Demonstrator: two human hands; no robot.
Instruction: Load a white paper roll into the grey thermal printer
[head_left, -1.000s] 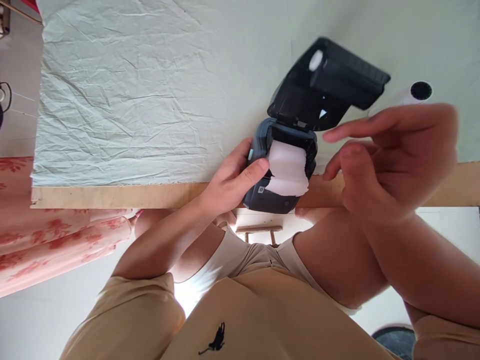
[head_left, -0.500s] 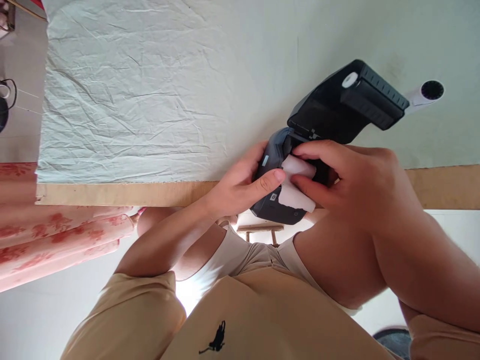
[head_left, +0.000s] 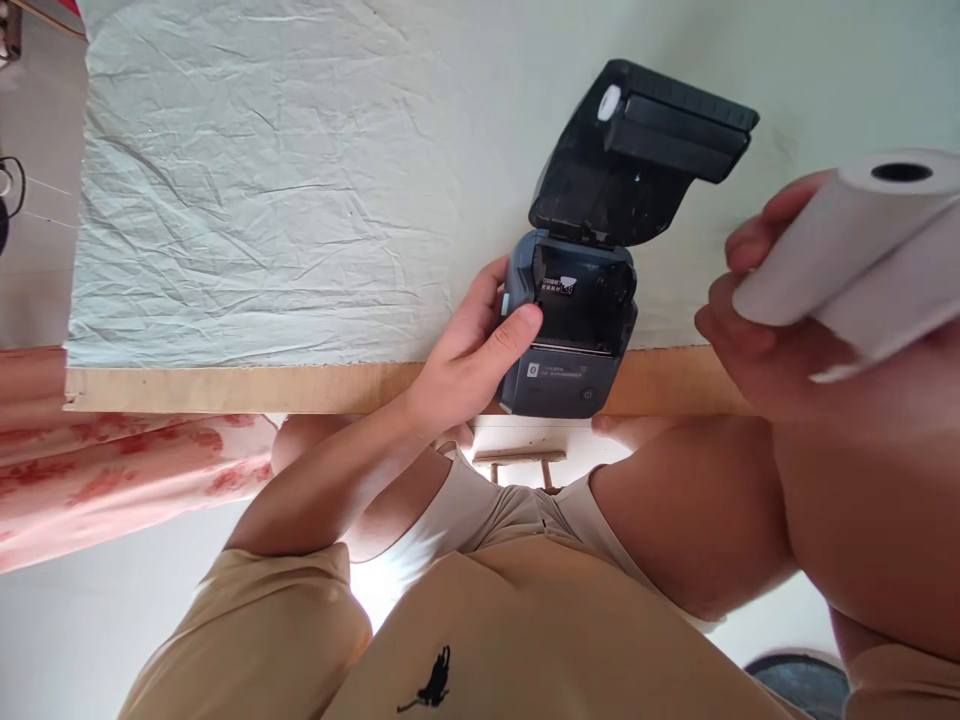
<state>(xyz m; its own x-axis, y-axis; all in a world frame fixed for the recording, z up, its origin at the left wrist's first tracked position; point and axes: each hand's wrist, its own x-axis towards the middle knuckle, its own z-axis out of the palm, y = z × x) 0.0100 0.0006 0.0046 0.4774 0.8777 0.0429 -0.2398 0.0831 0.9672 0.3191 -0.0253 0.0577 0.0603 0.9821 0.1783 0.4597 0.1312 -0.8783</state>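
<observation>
A small dark printer (head_left: 570, 375) lies at the table's front edge with its lid (head_left: 637, 150) swung up and its paper bay bare. My left hand (head_left: 476, 350) grips the printer's left side, thumb over the rim of the bay. Over at the right, my right hand (head_left: 780, 340) holds a white paper roll (head_left: 817, 235), raised and close to the camera. A loose end of paper hangs off the roll, and a dark hole shows in its upper end.
A pale wrinkled cloth (head_left: 262, 180) covers the table, whose wooden edge (head_left: 247, 390) runs along the front. Pink floral fabric (head_left: 135, 480) hangs at the left. My legs and a wooden stool (head_left: 521, 457) are below the edge.
My right hand has lifted the paper roll out of the printer and moved right, nearer the camera. The printer has turned slightly, and its lid has shifted left and up in view.
</observation>
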